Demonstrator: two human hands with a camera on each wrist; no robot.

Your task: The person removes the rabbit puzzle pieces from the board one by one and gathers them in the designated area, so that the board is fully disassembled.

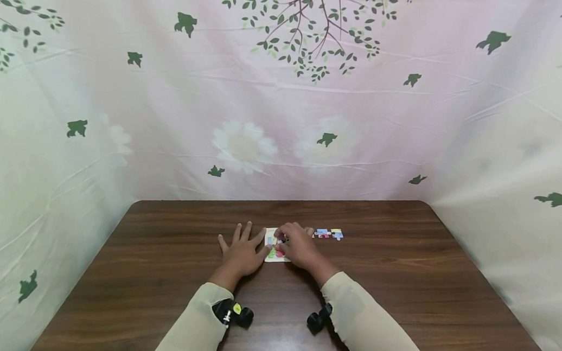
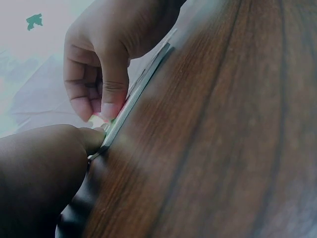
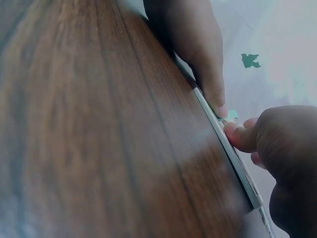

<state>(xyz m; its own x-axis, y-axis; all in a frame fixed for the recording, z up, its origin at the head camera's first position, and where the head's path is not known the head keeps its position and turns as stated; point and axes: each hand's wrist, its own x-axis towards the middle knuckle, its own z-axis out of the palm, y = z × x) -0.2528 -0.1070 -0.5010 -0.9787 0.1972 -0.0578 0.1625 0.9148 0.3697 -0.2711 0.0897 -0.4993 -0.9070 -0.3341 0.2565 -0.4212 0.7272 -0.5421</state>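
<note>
A small jigsaw puzzle board [image 1: 270, 256] with a pale border and a coloured picture lies flat on the table. My left hand [image 1: 241, 255] rests palm down at its left side, fingers spread, the thumb on the board's edge. Over the board's right part, my right hand [image 1: 299, 246] has its thumb and fingers curled down, pinching a puzzle piece that the fingers mostly hide. In the left wrist view, pink and green show right at those fingertips [image 2: 108, 110]. Seen edge-on in the right wrist view, the board [image 3: 225, 144] lies beneath both thumbs.
Loose puzzle pieces [image 1: 337, 233] lie in a row just right of the right hand, partly covered by it. The brown wooden table [image 1: 405, 275] extends around the board. A printed cloth [image 1: 277, 116] hangs behind and along the sides. Both sleeves carry black wrist cameras.
</note>
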